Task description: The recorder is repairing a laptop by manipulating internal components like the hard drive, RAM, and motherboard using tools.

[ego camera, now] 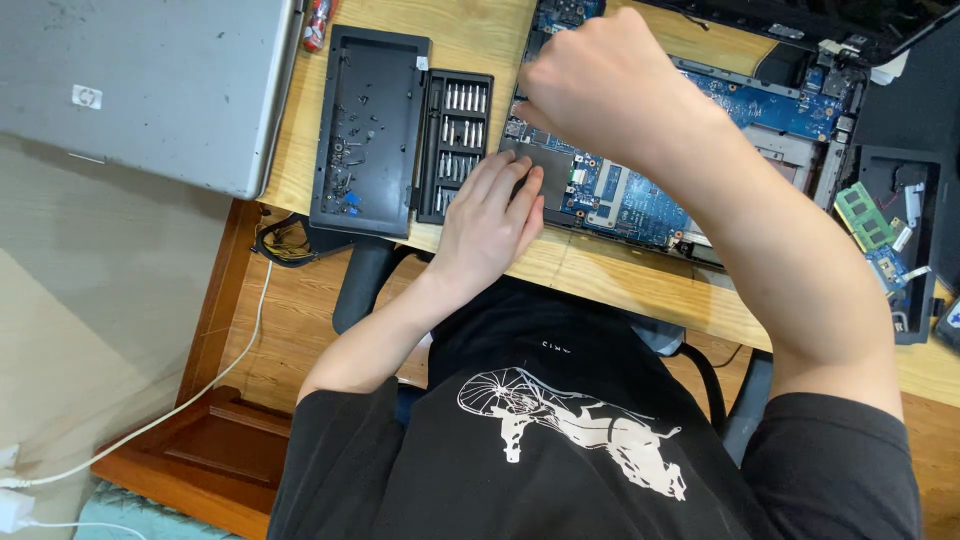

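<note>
Two bare hands work over an opened laptop base [640, 200] whose blue circuit board lies exposed on the wooden counter [620, 285]. The left hand [492, 215] lies flat, palm down, its fingers [515, 180] stretched out and close together, holding nothing; the fingertips rest on the dark near-left corner of the laptop base, while the heel of the hand sits on the counter edge. Just beside those fingers, on their outer side, lies a black screwdriver bit case [455, 140] with rows of silvery bits, touching or nearly touching the little finger. Further out from the case sits a black plastic cover panel [368, 130], with small screws scattered inside it. Beyond that, well apart from the fingers, rests a closed silver laptop [140, 90].

The right hand [600, 85] is curled into a fist above the far-left part of the circuit board, just beyond the left fingertips. Its fingers are folded under and hidden, so I cannot tell whether they clamp on anything. Well away along the right forearm's outer side, a green memory module [862, 215] lies on a black tray [900, 250].
</note>
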